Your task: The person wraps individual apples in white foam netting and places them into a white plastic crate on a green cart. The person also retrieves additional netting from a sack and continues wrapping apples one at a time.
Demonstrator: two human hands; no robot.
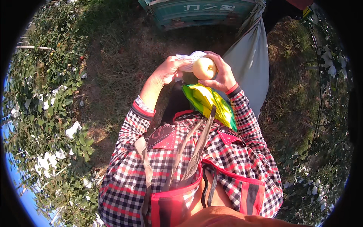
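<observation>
A pale yellow apple (202,69) sits in my right hand (224,74), fingers curled round its right side and the thumb beneath it. The hollow at one end of the apple faces up. My left hand (168,70) pinches a white foam net sleeve (185,58) between thumb and fingers, just left of the apple. The sleeve lies against the apple's far side, and part of it is hidden behind the fruit. Below my hands, a yellow and green bag (208,99) hangs at my front, with grey-brown straps (198,147) running toward it.
Ahead stands a green cart or crate (202,14) with a pale grey cloth (251,64) hanging down beside it. Leafy trees with white bags (73,129) line the left, and more foliage (325,151) borders the right. Dry grass (113,68) covers the ground between the rows.
</observation>
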